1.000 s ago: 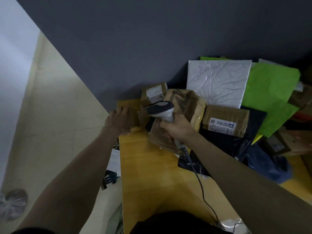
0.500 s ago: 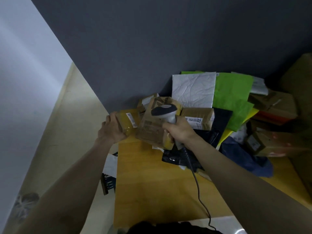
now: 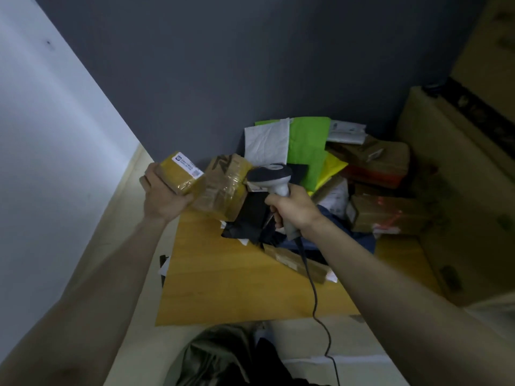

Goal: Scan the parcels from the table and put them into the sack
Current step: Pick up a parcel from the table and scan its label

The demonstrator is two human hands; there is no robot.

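**Parcel up beside the scanner, pile on the table**

Your left hand (image 3: 163, 197) grips one small parcel (image 3: 181, 174) wrapped in yellowish tape, fingers curled round its near end, thumb side toward you. It is lifted clear of the table (image 3: 223, 280), out past the table's left edge. One white label (image 3: 187, 165) sits on its upper face, turned up and toward the right.

Your right hand (image 3: 294, 210) holds one handheld scanner (image 3: 271, 176) by the grip, fingers wrapped round the handle. The scanner's dark head points left toward the lifted parcel; the two are near but apart. One cable (image 3: 313, 291) runs from the handle's base down across the table and off its near edge.

Count on the table, as far as visible:
- one taped brown parcel (image 3: 223, 190), between your hands and behind them
- one white mailer (image 3: 267, 143) leaning at the wall
- one green mailer (image 3: 308, 146) beside it, one yellow one (image 3: 333, 168) beneath that
- one black bag (image 3: 250, 215) under the scanner
- two brown boxes (image 3: 376, 157) at the right (more lie below, overlapped; exact number cannot be told)

One dark olive sack (image 3: 220, 355) sits low in view, below the table's near edge.
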